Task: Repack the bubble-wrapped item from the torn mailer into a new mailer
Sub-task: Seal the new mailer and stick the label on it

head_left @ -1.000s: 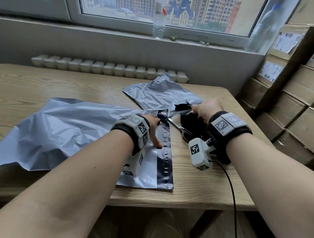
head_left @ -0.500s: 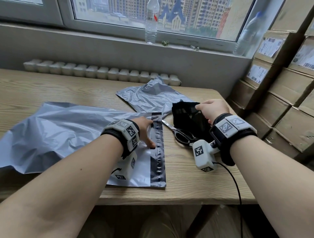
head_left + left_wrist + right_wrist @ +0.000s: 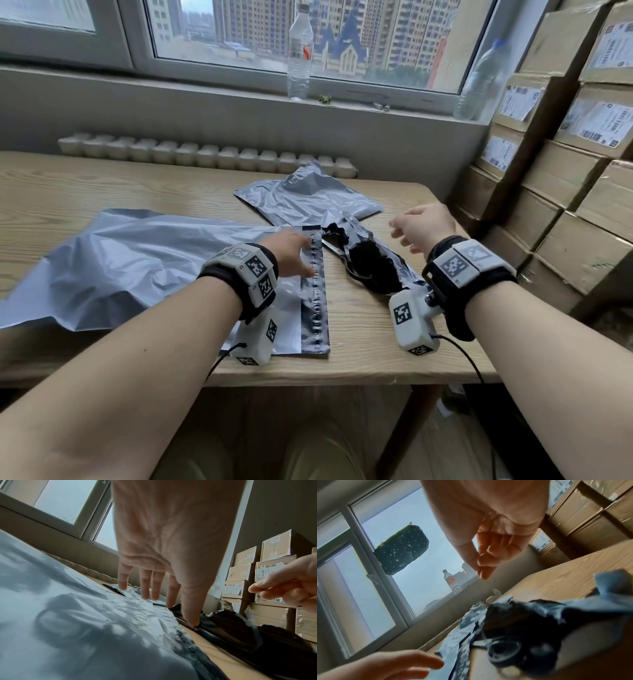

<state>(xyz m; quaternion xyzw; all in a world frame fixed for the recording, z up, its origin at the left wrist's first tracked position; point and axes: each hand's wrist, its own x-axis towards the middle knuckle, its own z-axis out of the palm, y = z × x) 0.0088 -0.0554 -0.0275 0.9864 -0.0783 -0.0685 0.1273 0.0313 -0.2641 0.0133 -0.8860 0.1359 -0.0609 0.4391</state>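
Hovering empty-handed over the torn mailer [image 3: 368, 265]
Your right hand [image 3: 423, 226] hangs loosely curled just above it (holding nothing); your left hand [image 3: 289, 251] lies flat-fingered on the new mailer [image 3: 137, 260].

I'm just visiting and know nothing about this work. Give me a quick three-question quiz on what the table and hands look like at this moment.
1. True or false: the right hand is gripping the torn mailer.
2. What lies partly under the torn mailer?
A. a tape roll
B. scissors
C. a pen
3. Fill in: the left hand reaches, fingers straight, over the dark ___ strip of the large grey mailer.

Key
1. False. It hovers above, holding nothing.
2. B. The blades poke out by the left hand; the right wrist view shows the handles.
3. Sealing, the flap end of the mailer.
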